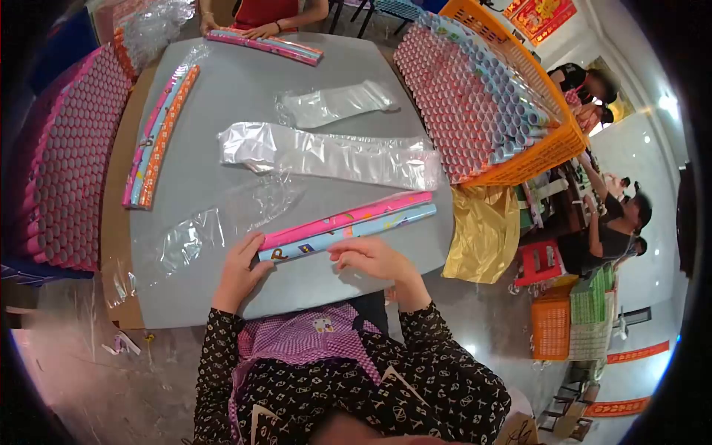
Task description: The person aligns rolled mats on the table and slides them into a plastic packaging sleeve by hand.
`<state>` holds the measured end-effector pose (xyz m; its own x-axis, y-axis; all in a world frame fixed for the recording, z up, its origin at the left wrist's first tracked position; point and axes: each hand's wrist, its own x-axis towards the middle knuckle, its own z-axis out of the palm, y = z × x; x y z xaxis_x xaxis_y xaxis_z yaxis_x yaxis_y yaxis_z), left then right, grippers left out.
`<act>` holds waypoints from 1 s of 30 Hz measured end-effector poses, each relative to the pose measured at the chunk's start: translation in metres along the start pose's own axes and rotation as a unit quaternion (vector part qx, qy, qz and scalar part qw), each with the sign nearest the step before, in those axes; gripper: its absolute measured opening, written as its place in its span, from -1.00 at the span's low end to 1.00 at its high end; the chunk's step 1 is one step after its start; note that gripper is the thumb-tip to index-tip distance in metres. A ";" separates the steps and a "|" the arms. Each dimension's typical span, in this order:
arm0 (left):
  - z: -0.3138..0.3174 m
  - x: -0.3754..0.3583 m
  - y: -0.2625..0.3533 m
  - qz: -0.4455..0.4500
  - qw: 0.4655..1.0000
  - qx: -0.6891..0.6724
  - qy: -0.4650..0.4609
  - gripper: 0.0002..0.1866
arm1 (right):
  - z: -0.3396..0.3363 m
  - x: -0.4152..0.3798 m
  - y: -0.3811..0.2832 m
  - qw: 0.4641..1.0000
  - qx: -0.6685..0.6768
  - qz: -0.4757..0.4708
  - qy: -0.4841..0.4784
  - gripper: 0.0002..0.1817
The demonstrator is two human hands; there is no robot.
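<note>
Currently counting two rolls, one pink roll (341, 221) and one blue roll (397, 220), lying side by side near the front edge of one grey table (185, 297). Cupping their left ends with left hand (242, 268); being unable to tell whether gripping. Resting right hand (374, 259) released, half-curled, just beside the blue roll. Counting outward: three lots of clear plastic (341, 158), one three-roll bundle (162, 137) at left, one orange crate (545, 164) of rolls.

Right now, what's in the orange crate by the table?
Wrapping-paper rolls, pink and blue, hollow ends showing. Floor of the orange crate, and anything behind those ends: covered.
</note>
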<state>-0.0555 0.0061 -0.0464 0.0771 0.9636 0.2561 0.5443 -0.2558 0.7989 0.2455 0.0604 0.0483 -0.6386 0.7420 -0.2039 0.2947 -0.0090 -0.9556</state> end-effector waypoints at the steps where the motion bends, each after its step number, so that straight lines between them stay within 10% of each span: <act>1: 0.000 0.000 0.001 -0.003 1.000 -0.008 -0.005 -0.37 | -0.003 0.004 0.002 1.000 -0.007 0.005 -0.004 -0.71; 7: -0.004 0.004 0.004 -0.004 1.000 -0.023 -0.017 -0.35 | -0.006 0.030 0.021 0.951 -0.086 -0.052 0.291 -0.79; 17: -0.009 0.010 0.007 -0.015 0.999 -0.004 -0.038 -0.33 | 0.007 0.066 0.028 0.926 -0.201 -0.109 0.301 -0.82; 30: -0.015 0.015 0.003 -0.028 0.996 -0.010 -0.089 -0.29 | -0.138 0.130 -0.028 0.794 -0.534 -0.144 0.252 -0.74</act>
<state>-0.0656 0.0191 -0.0319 0.1939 0.9747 0.1115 0.5347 -0.2003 0.8210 0.2522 0.2493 0.0780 -0.5026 0.7866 0.3587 0.7949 0.5836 -0.1658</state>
